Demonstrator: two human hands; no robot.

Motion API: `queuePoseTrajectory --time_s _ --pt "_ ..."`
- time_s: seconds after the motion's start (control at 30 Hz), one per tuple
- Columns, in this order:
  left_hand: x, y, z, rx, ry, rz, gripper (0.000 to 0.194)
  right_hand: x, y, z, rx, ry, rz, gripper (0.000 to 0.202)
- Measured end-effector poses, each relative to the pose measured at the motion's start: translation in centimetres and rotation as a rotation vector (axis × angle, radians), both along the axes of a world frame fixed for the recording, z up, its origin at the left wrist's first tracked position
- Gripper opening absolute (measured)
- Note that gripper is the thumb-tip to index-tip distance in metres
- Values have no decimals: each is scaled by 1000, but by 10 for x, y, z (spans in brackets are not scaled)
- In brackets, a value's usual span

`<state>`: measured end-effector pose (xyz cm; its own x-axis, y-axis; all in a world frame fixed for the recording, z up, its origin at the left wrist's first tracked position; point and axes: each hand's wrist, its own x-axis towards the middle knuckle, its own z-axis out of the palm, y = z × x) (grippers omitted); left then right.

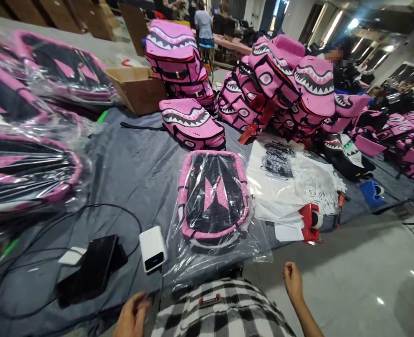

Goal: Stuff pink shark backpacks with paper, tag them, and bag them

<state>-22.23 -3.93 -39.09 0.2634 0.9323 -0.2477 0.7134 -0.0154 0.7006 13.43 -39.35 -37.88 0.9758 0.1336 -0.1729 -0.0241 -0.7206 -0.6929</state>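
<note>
- The pink-and-black backpack (pixel 215 196) lies flat in a clear plastic bag (pixel 256 245) at the near edge of the desk (pixel 119 159), strap side up, probably to keep it within easy reach of both hands.
- The left hand (pixel 131 318), partly cut off at the near edge, has its fingers loosely bent and a gap at the thumb; nothing shows in it.
- The right hand (pixel 293 281) hangs past the desk edge, near the bag's right corner but apart from it, fingers curled narrow; I cannot tell whether anything thin is pinched there.
- Right of the backpack lie flat plastic sheets (pixel 272 187), with a red tape dispenser (pixel 311 222) on their near side, seemingly set there to be handy.
- A white power bank (pixel 153 248) sits just left of the bag; with the black phone (pixel 96 264) and looping cable (pixel 105 204), it crowds that side.
- On the far side, a shark-mouth backpack (pixel 192 121) blocks sliding the bagged one away.
- Bagged backpacks (pixel 66 70) are heaped at the left, apparently kept apart from the unwrapped pile (pixel 273 75) at far right.
</note>
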Motion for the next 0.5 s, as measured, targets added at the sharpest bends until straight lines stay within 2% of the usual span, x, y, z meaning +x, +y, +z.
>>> queuePoseTrajectory --time_s 0.03,0.07,0.13,0.2,0.3,0.4,0.5 --pt "14 7 10 -40 -3 -10 45 9 6 4 -35 -4 41 40" --pt "29 15 18 -112 -7 -76 50 19 15 6 -57 5 83 43" --pt "54 28 25 -130 -14 -97 52 37 40 7 -89 60 162 47" --pt "69 35 22 -106 3 -67 51 49 63 3 -140 105 240 49" --pt "73 33 11 -36 36 10 42 54 83 -7 -217 64 319 48" --pt "75 22 6 -6 30 64 30 49 89 -11 -276 20 293 42" --pt "79 17 7 -9 -26 90 21 47 93 -6 -337 37 237 40"
